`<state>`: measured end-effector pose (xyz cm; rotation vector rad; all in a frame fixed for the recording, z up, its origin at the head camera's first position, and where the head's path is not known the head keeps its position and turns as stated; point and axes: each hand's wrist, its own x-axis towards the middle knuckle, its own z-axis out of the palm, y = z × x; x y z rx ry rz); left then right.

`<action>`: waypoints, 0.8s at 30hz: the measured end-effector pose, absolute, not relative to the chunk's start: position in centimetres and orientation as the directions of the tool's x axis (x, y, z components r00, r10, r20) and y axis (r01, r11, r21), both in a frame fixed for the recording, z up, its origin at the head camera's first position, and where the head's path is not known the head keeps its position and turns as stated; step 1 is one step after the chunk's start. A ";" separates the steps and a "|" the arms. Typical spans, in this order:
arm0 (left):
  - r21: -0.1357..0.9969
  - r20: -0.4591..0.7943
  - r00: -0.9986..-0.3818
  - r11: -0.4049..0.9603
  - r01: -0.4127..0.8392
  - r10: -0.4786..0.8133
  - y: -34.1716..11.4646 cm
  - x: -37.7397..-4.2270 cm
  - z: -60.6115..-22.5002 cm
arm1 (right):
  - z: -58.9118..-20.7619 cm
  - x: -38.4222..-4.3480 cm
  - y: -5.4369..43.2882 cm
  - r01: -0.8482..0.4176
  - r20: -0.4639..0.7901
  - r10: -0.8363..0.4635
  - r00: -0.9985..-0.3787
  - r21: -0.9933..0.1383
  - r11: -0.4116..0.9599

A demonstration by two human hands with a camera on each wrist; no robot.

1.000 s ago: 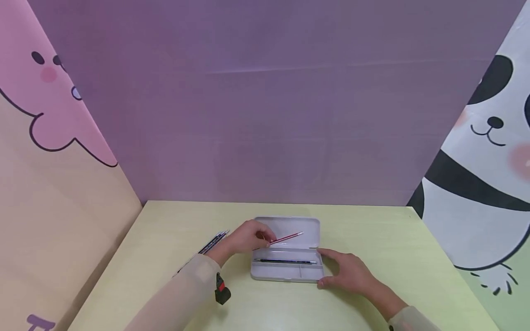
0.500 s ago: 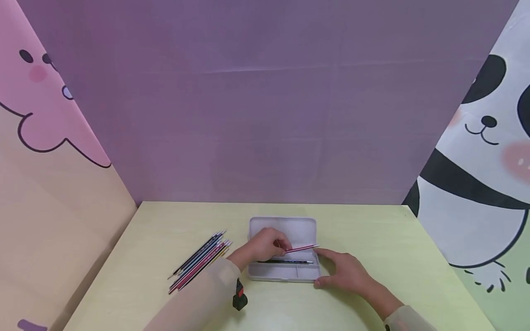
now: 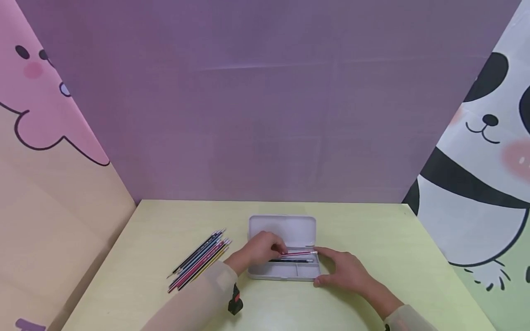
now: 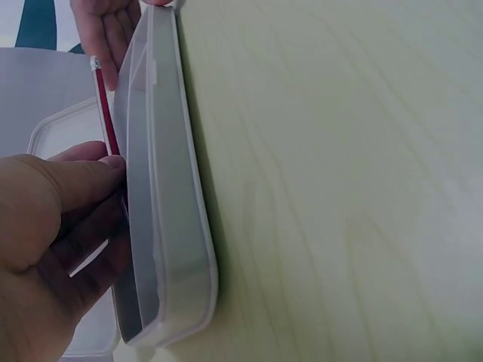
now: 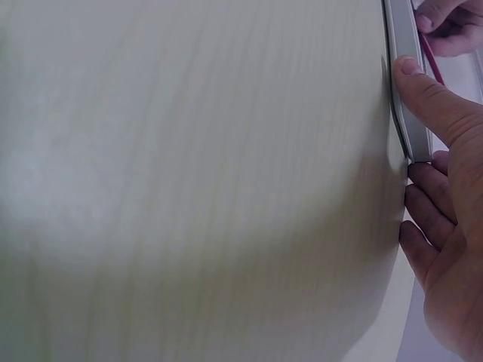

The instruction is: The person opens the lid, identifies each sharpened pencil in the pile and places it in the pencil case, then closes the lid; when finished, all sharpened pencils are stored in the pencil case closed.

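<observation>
A light grey pencil case (image 3: 271, 277) lies on the table with its lid (image 3: 296, 226) folded back. My left hand (image 3: 262, 248) pinches a red pencil (image 3: 299, 253) between thumb and fingers, over the long rear compartment. In the left wrist view the pencil's white-tipped end (image 4: 96, 63) points away from my hand. A dark pencil (image 3: 293, 260) lies in the case, partly hidden by the left hand. With my right hand (image 3: 348, 272) I hold the case's right end; in the right wrist view the thumb (image 5: 423, 87) presses its front wall and the fingers lie around the end.
Left of the case, several dark, red and yellow pencils (image 3: 198, 262) lie in a slanting bunch on the pale wooden table (image 3: 364, 225). A small black device (image 3: 235, 301) hangs at the left wrist. A purple panel (image 3: 265, 115) stands behind the table.
My left hand has moved right and lower with the red pencil, which is now nearly level over the rear compartment. The pencil bunch has come into fuller view. The right hand stays at the case.
</observation>
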<state>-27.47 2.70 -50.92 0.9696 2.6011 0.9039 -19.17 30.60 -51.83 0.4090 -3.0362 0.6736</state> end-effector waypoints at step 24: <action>0.486 0.004 -0.747 0.651 0.583 0.665 2.1 -26.8 -51.0 | -52.0 -19.1 30.5 -0.242 0.059 -0.240 -0.969 -0.429 0.870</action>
